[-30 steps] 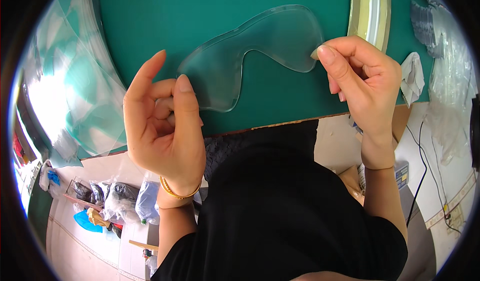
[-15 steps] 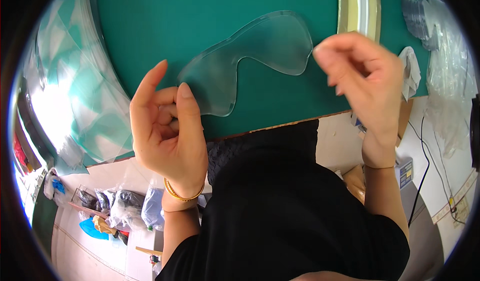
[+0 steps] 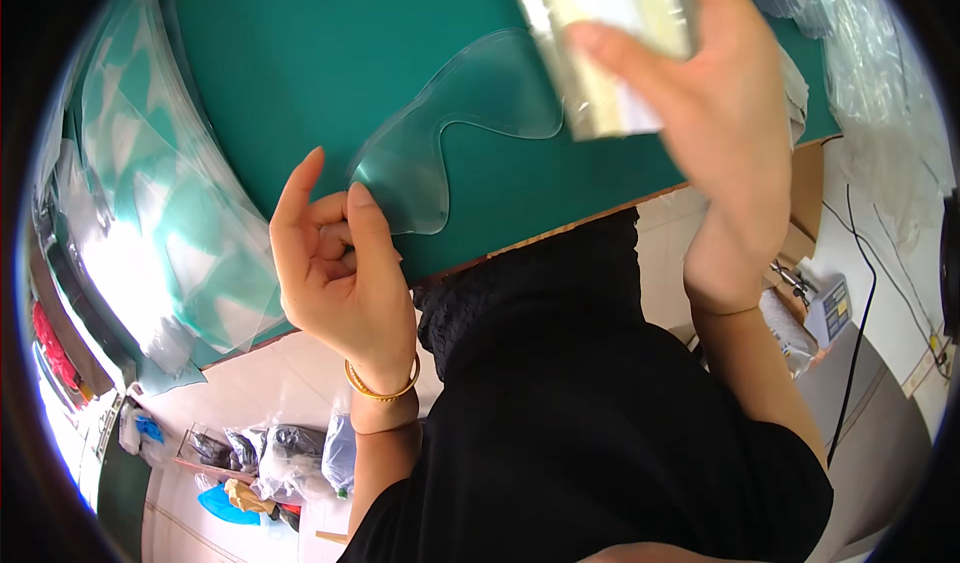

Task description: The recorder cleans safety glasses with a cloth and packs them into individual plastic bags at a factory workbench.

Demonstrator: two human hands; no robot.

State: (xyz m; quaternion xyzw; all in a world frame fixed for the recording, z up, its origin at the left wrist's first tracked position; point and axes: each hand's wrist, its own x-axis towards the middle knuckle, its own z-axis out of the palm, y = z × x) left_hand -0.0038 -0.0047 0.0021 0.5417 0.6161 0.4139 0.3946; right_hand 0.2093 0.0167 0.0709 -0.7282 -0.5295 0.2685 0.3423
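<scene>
A clear, goggle-shaped plastic lens (image 3: 490,93) slants over the green tabletop (image 3: 300,53), with a notch along its near side. My left hand (image 3: 345,283) pinches the lens's left end between thumb and fingers; the index finger is raised off it. In my right hand (image 3: 725,113) is a flat, striped yellow-and-white pack (image 3: 600,108) with a shiny wrapping, slightly blurred. The thumb lies across its top, and part of the right fingers runs out of view. The pack's left edge covers or touches the lens's right end; I cannot tell which.
Clear curved plastic sheets (image 3: 160,163) are stacked at the left. Crumpled clear plastic (image 3: 880,93) lies at the right, near a white cloth (image 3: 795,93) partly behind my wrist. Bagged items (image 3: 290,453) sit below left; a black cable (image 3: 855,363) hangs at right.
My right hand has left the lens's right end and taken hold of the striped pack, bringing it left and nearer, over to the lens. My left hand keeps its pinch.
</scene>
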